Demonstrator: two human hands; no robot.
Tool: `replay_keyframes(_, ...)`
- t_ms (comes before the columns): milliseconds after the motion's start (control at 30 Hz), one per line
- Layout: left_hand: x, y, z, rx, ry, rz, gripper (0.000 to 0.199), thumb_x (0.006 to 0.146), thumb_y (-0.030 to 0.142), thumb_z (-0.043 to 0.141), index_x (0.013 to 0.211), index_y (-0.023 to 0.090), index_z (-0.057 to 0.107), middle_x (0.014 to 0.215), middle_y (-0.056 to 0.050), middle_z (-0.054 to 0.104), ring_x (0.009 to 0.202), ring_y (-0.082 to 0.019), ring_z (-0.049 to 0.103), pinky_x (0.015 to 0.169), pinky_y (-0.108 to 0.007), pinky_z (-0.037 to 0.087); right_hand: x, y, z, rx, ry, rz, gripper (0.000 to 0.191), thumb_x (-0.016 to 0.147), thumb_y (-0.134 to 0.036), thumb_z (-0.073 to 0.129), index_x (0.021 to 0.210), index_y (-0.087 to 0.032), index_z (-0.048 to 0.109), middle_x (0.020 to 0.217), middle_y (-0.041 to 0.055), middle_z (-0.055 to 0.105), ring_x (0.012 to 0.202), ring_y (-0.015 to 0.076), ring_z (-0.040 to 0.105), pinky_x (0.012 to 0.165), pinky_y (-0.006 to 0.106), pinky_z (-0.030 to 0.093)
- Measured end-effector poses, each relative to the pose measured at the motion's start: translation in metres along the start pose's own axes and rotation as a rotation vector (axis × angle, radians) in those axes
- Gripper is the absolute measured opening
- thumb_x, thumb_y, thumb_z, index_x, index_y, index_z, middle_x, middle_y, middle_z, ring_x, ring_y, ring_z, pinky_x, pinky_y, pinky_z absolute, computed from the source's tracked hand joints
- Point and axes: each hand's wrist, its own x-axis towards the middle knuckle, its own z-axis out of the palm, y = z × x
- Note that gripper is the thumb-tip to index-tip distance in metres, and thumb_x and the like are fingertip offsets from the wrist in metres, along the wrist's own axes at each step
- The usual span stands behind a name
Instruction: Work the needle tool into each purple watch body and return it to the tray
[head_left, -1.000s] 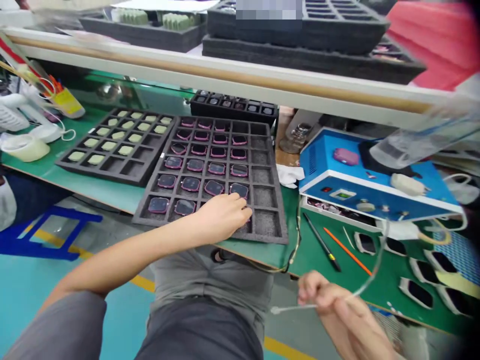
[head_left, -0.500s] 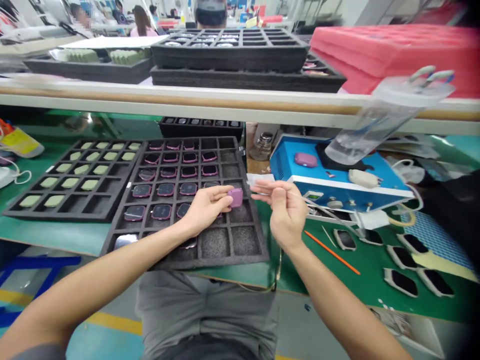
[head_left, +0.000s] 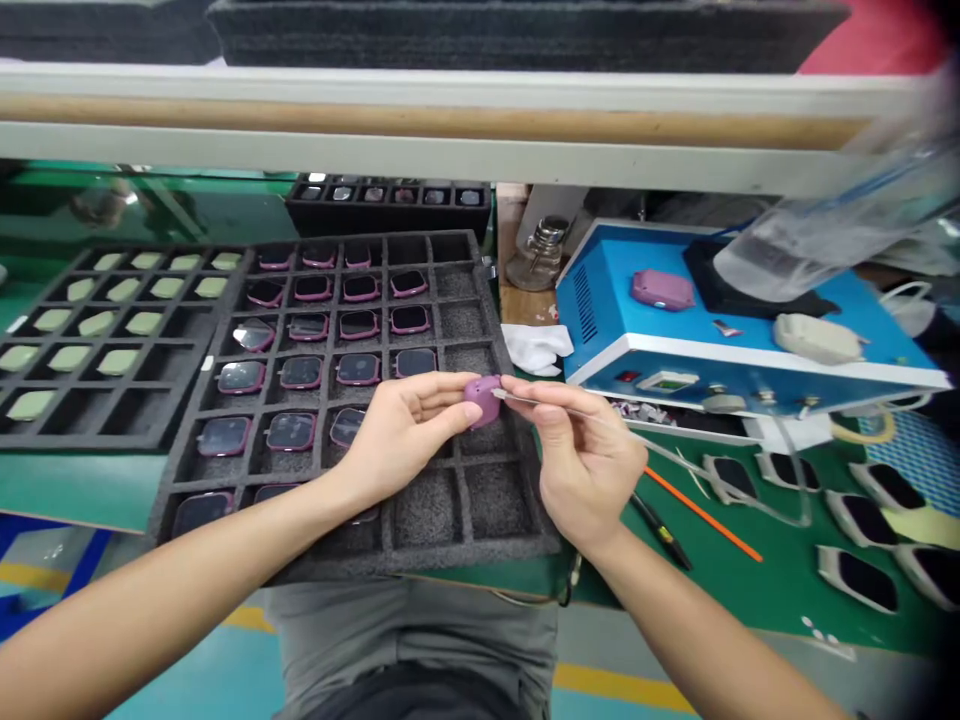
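Observation:
My left hand [head_left: 397,435] pinches a small purple watch case [head_left: 482,408] between thumb and fingers, above the right side of a black foam tray [head_left: 469,552]. My right hand [head_left: 589,460] is closed on a thin clear tube [head_left: 671,455] with a pale tip. That tip meets the upper part of the purple case; whether it enters a hole there I cannot tell. The tube trails off to the right in a loop. Several purple-framed watches [head_left: 291,432] with dark screens lie in the tray's compartments, some partly hidden under my left forearm.
Another foam tray [head_left: 161,425] with pale green pieces lies at the left. A blue machine [head_left: 607,300] carries a purple case [head_left: 662,290] and a clear cylinder [head_left: 780,260]. White-framed watches [head_left: 855,578], an orange stick [head_left: 709,518] and a black pen [head_left: 661,530] lie at the right. A shelf edge [head_left: 450,150] crosses above.
My right hand has brought the tube tip against the purple case. The case in my left hand has shifted slightly right. The view has tilted down, and the black pen now shows.

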Motion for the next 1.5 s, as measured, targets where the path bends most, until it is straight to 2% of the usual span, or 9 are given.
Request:
replay_keyframes(167,0.0005,-0.0003,-0.0003,0.005,-0.005,0.012,0.035,0.081,0.028,0.086,0.112,0.015,0.080,0.117,-0.009,0.081,0.110,-0.027,0.078,0.105,-0.040,0.060,-0.0005,-0.0020,0.0005,0.027,0.012,0.036,0.008,0.099,-0.025,0.066,0.099,-0.024,0.074,0.100,0.0044,0.079,0.104,0.0243,0.080,0.090,0.042,0.070)
replay_keyframes(667,0.0009,-0.0037,-0.0003,0.004,-0.016,0.034,0.032,0.082,0.026,0.085,0.112,0.015,0.079,0.116,-0.008,0.082,0.110,-0.026,0.078,0.105,-0.038,0.060,0.0000,-0.0013,0.0010,0.030,0.007,0.010,0.010,0.099,-0.021,0.065,0.100,-0.023,0.075,0.099,0.0039,0.079,0.103,0.0233,0.080,0.090,0.040,0.070)
replay_keyframes(1033,0.0010,-0.0039,-0.0004,0.019,-0.012,0.026,0.034,0.081,0.028,0.086,0.112,0.016,0.079,0.118,-0.008,0.081,0.112,-0.028,0.077,0.106,-0.042,0.059,0.0001,-0.0016,0.0016,-0.002,0.008,0.017,0.008,0.099,-0.024,0.066,0.099,-0.023,0.074,0.099,0.0047,0.079,0.102,0.0237,0.080,0.089,0.041,0.070)
replay_keyframes(1300,0.0007,-0.0001,-0.0003,0.000,0.008,0.014,0.034,0.077,0.024,0.089,0.109,0.015,0.081,0.113,-0.008,0.082,0.106,-0.026,0.079,0.104,-0.037,0.061,0.0012,0.0008,0.0017,0.022,-0.019,0.008,0.010,0.100,-0.023,0.065,0.100,-0.023,0.074,0.101,0.0045,0.078,0.103,0.0228,0.080,0.089,0.039,0.069)
replay_keyframes(1500,0.0034,0.0030,-0.0009,0.015,0.040,-0.007,0.036,0.074,0.028,0.092,0.107,0.018,0.082,0.107,-0.007,0.083,0.102,-0.026,0.080,0.100,-0.038,0.063,0.0066,0.0017,0.0038,0.029,-0.039,-0.008,0.011,0.100,-0.026,0.064,0.100,-0.022,0.074,0.101,0.0059,0.080,0.100,0.0217,0.080,0.088,0.038,0.069)
